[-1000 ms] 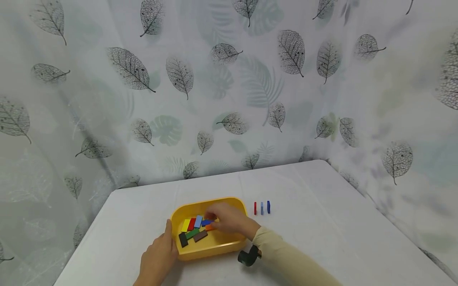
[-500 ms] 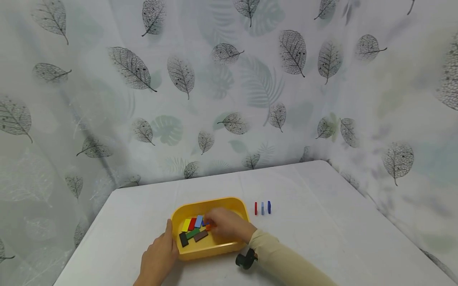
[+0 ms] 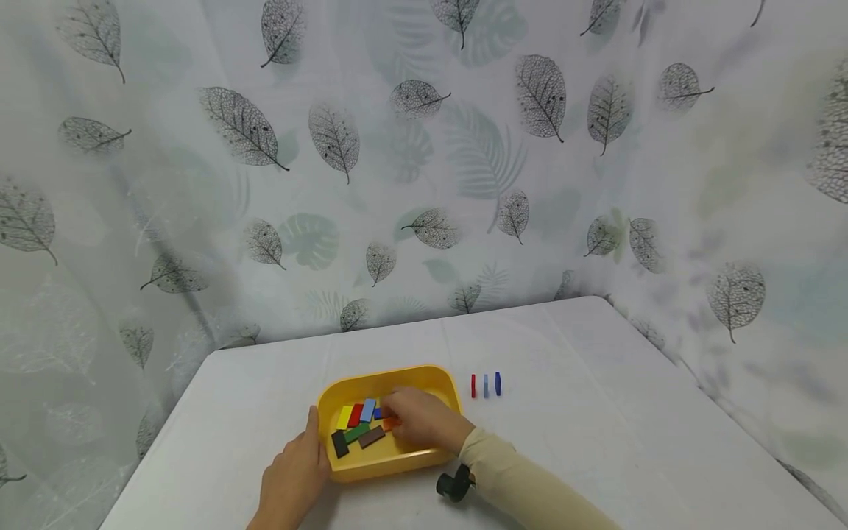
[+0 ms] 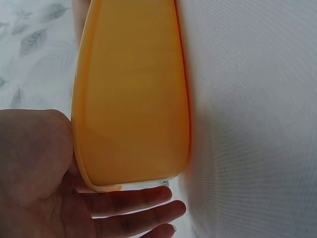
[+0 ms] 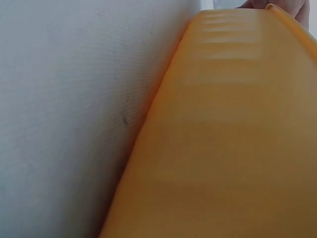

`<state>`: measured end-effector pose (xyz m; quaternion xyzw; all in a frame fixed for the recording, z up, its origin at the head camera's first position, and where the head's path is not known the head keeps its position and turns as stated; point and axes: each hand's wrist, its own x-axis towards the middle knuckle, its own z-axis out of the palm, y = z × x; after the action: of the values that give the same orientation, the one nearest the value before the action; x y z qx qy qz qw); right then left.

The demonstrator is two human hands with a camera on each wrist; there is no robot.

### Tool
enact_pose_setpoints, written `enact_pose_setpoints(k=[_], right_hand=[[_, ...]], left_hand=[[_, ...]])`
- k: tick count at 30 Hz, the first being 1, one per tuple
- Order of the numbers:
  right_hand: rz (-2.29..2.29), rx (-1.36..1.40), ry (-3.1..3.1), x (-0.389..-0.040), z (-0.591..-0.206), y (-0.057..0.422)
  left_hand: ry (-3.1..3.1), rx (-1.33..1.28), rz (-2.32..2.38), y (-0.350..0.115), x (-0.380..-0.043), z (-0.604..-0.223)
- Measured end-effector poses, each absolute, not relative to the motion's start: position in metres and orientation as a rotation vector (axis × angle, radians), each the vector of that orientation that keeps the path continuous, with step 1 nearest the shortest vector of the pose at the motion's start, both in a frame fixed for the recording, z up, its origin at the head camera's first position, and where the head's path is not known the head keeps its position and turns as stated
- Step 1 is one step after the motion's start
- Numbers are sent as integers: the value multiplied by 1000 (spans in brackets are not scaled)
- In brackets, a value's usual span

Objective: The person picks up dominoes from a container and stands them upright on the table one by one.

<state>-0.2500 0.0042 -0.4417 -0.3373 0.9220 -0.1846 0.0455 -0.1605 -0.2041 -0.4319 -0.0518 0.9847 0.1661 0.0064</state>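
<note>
The yellow tray [image 3: 391, 467] holds several flat coloured dominoes. My left hand [image 3: 294, 471] rests against the tray's left end; in the left wrist view its fingers [image 4: 138, 218] lie fairly straight along the outside of that end. My right hand [image 3: 424, 416] reaches down into the tray and pinches an orange domino [image 3: 391, 424], whose right end it covers. Its fingertips are mostly hidden. A blue domino [image 3: 378, 414] peeks out beside them. Left of these lie a light blue domino [image 3: 367, 411], a red domino [image 3: 355, 415] and a yellow domino [image 3: 344, 417].
Nearer the front of the tray lie a green domino [image 3: 357, 433], a brown domino [image 3: 372, 437] and a black domino [image 3: 340, 444]. Right of the tray, three dominoes stand upright in a row: red [image 3: 473, 386], light blue [image 3: 486, 386] and dark blue [image 3: 498, 383]. A leaf-patterned curtain [image 3: 424, 184] surrounds the white table.
Inside the tray my right hand has shifted slightly, and the orange domino has moved a little rightward with it, showing more of itself. My left hand and the standing dominoes have stayed put.
</note>
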Motion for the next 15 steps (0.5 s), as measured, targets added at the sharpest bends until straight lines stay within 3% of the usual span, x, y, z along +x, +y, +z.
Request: enact_pose_setpoints(k=[15], right_hand=[[-550,-1005,2797,-250,-442,4]], left_hand=[[3083,-178,514,-204,-161,-433]])
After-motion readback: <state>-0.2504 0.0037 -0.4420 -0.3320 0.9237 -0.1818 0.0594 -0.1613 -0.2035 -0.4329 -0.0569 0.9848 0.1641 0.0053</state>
